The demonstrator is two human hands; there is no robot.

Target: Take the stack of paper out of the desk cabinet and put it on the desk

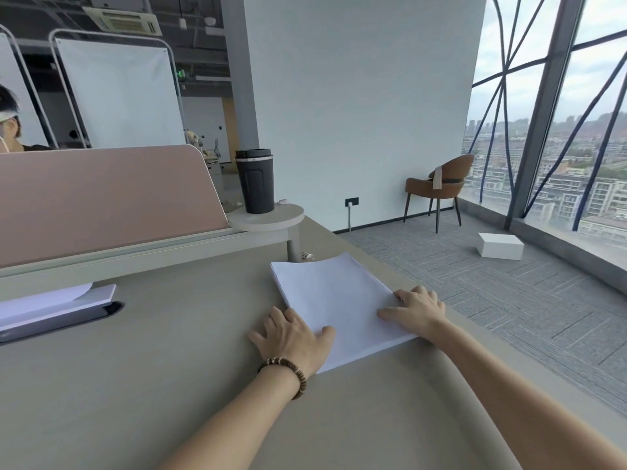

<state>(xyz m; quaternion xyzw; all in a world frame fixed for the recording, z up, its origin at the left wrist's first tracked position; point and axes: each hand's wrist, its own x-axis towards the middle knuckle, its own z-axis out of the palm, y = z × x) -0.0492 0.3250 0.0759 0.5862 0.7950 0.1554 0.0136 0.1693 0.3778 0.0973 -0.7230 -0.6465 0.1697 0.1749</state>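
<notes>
**Paper stack flat on the counter under both hands**

From the head view I see the stack of paper (334,300) lying on the counter (169,385), near its right edge. My left hand (293,337) rests flat, fingers spread, on its near-left corner; my right hand (415,310) presses open-palmed on its right side. Neither grips anything. Far left of my hands lies a second paper pile (54,305). Beyond my hands, a dark tumbler (255,180) stands on a round shelf (271,217) beside a pink divider (101,195).
</notes>
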